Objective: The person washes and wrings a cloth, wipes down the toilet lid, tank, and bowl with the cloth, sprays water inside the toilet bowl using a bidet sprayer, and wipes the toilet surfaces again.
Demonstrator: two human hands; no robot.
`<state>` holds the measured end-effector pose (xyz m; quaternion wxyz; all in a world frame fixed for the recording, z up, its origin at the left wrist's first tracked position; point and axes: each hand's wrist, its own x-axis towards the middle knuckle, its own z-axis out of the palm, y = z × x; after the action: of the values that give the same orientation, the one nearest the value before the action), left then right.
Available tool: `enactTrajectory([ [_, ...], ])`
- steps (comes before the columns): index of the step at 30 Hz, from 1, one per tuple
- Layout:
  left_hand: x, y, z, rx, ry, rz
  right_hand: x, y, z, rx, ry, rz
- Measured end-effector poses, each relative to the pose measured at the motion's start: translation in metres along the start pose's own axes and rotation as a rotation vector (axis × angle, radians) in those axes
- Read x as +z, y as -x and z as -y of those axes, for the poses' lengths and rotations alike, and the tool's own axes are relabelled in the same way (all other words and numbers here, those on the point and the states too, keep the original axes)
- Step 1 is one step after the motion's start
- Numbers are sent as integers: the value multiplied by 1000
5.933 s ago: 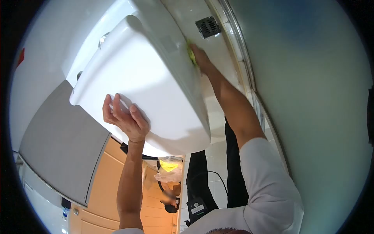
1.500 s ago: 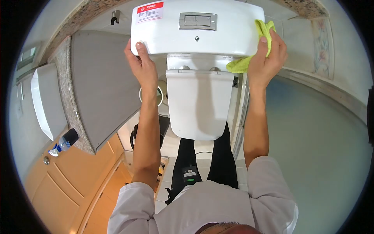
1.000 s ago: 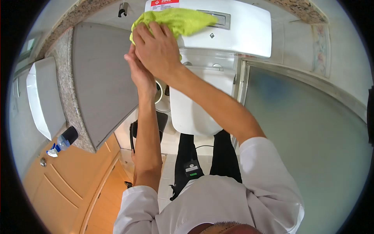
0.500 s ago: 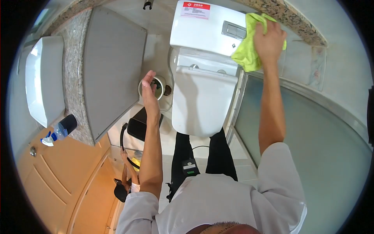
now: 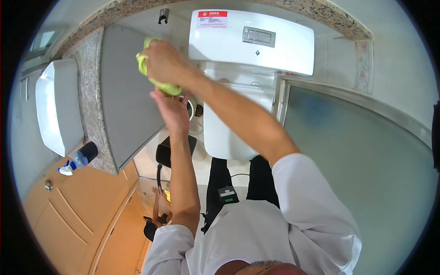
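My right hand (image 5: 164,64) is closed around a yellow-green cloth (image 5: 170,89), which hangs from it in front of the grey cabinet side. My forearm reaches leftward across the toilet. Just below the cloth, my left hand (image 5: 173,112) is raised with its fingers apart, fingertips right at the cloth's lower end. The white toilet tank (image 5: 229,46), with a flush button plate (image 5: 259,36) and a red-and-white label (image 5: 212,19), stands to the right of both hands. Under my right forearm lies the closed toilet lid (image 5: 222,133), partly hidden.
At left, a granite counter (image 5: 91,103) carries a white basin (image 5: 57,105) and a spray bottle (image 5: 80,158). A black bin (image 5: 176,149) stands on the floor. Another person (image 5: 156,220) holds a black hose low at left. A frosted glass panel (image 5: 348,137) fills the right.
My right hand has swung from the tank's right end across to the left, bringing the cloth over my left hand. The view has shifted slightly.
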<state>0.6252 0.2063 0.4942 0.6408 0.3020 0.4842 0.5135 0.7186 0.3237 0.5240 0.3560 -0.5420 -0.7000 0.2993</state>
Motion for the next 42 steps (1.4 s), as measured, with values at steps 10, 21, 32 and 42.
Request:
enactTrajectory([
  [10,23,-50,-47,675,-859,115,-82,207,-4,319,-68,-327],
  [21,136,13,92,1008,-1412,274,-80,428,-73,851,52,-122],
  [32,253,100,76,663,-788,415,-126,450,-74,914,-361,-629],
  [42,162,116,34,-157,-354,454,-206,233,-93,312,-126,-745],
])
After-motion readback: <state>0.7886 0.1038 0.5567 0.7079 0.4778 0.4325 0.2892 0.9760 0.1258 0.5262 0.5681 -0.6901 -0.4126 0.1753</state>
